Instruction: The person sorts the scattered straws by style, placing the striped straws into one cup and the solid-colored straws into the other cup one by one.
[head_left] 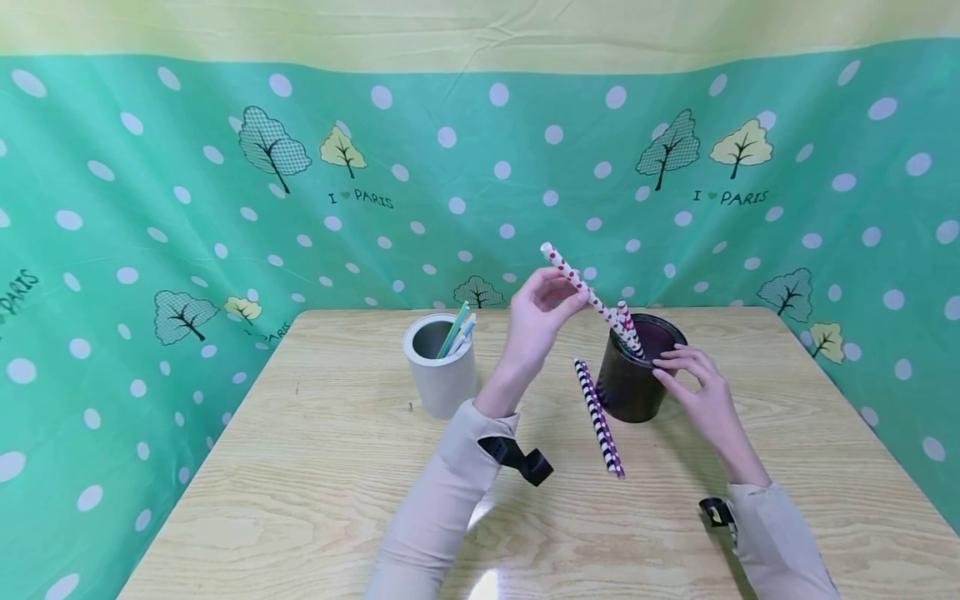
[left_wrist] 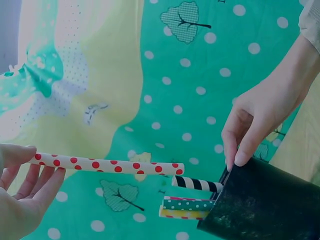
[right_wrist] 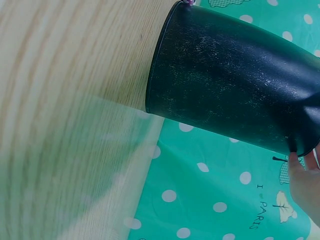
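My left hand [head_left: 534, 325] pinches a white paper straw with red dots [head_left: 567, 273] near its middle, above the dark cup's left side. The straw tilts down toward the cup; in the left wrist view its lower end is just outside the mouth. Thumb and fingers of my right hand [head_left: 701, 392] pinch the rim of the upright dark cup [head_left: 628, 390]. Inside the cup stand several straws, among them a black-and-white striped straw [left_wrist: 197, 184] and a green dotted straw [left_wrist: 187, 204]. In the right wrist view, the cup's side [right_wrist: 230, 75] fills much of the picture.
On the wooden table [head_left: 300, 500], a black-and-white striped straw [head_left: 592, 408] lies beside a purple patterned straw [head_left: 617, 460], left of the dark cup. Farther left stands a white cup [head_left: 444, 387] holding several green and blue sticks [head_left: 453, 332]. A green dotted curtain [head_left: 420, 167] hangs behind.
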